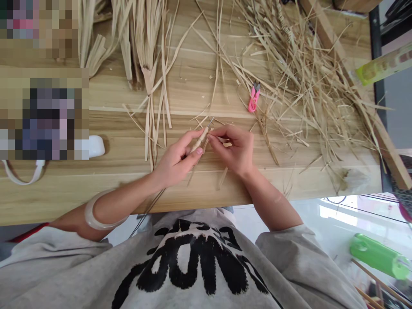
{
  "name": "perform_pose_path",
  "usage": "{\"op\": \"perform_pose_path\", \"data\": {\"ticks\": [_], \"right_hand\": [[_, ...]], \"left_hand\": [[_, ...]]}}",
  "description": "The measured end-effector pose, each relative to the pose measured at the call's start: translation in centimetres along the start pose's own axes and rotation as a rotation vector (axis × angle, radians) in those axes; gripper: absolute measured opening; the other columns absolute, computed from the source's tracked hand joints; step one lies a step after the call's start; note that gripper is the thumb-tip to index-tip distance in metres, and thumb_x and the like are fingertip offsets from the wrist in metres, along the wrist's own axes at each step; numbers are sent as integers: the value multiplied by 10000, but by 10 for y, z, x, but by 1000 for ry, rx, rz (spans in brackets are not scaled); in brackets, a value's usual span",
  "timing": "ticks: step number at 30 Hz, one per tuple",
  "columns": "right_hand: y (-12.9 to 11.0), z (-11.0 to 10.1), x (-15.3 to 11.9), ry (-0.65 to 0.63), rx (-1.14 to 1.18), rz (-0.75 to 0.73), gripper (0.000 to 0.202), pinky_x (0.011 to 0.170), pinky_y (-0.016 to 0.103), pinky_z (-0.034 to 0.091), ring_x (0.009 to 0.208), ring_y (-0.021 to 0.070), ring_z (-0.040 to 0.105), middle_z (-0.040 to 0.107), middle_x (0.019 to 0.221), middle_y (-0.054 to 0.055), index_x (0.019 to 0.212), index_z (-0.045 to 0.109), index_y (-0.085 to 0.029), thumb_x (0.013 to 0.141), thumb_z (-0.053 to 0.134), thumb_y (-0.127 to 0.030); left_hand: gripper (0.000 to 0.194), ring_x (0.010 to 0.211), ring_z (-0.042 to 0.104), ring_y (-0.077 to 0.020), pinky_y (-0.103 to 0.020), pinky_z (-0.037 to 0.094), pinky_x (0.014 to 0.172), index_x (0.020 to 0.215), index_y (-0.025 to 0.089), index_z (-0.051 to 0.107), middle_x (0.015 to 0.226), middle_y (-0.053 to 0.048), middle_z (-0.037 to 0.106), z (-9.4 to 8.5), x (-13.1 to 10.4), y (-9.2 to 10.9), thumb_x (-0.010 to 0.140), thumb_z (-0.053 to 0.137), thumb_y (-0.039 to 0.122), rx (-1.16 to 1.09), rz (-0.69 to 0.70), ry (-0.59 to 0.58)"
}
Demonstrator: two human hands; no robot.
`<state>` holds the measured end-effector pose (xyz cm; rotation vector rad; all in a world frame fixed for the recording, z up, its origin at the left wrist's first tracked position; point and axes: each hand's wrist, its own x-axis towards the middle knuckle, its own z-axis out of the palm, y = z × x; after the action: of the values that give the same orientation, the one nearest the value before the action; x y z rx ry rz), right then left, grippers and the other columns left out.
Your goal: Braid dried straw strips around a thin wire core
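My left hand [177,159] is closed around a slim, pale straw-wrapped piece [200,140]. A thin grey metal tip [211,122] sticks out of its upper end. Dark thin wires [154,201] trail from below this hand over the table's front edge; whether they join the piece is hidden. Close beside it, my right hand [234,146] has thumb and forefinger pinched together at the piece's side. What lies in that pinch is too small to make out. Narrow straw strips [222,178] show below the hands.
Pink-handled nippers [253,98] lie beyond my right hand. Loose straw [289,73] heaps at the back right along a wooden bar [357,81]. Bundled dried leaf strips [149,38] lie at the back left. A white device [95,146] sits left; a green bottle [378,256] is at lower right.
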<state>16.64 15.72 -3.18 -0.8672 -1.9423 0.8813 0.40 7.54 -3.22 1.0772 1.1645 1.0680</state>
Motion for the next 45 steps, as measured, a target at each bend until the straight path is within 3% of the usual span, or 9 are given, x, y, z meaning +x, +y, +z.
{"op": "perform_pose_path", "data": {"ticks": [9,15,26,37,45], "right_hand": [[-3,15,-7,161,-63,43,223,524,220,368,501,65,425,491,540,-67,628,499,-203,794,643,-240],[-2,-1,-1,-75,206,91,156,515,224,398,539,76,506,605,631,-19,752,622,-174,872,617,-274],[-5,-18,15,-175,446,216,308,471,198,467,507,60,531,627,629,-25,733,665,-164,757,803,-439],[-8,-21,14,-180,274,173,292,523,222,515,587,89,586,625,636,-13,739,676,-177,788,771,-449],[-7,-14,6,-87,129,94,213,554,246,490,576,93,572,647,659,-4,750,673,-178,836,712,-369]], "left_hand": [[425,366,271,-70,-214,182,379,1337,238,533,472,109,349,3,0,-2,942,618,368,-16,12,-18],[444,355,247,-62,-184,211,354,1301,212,476,457,141,328,2,2,9,909,648,331,-186,-50,-60],[498,363,260,-34,-143,222,349,1350,208,459,495,137,353,-2,1,21,897,655,277,-236,-113,-171],[452,363,264,-40,-148,226,352,1341,207,459,491,134,349,-5,1,14,921,620,255,-232,-60,-204],[413,354,267,-43,-167,221,360,1288,231,498,499,127,346,-3,1,14,902,640,265,-194,-59,-138]]}}
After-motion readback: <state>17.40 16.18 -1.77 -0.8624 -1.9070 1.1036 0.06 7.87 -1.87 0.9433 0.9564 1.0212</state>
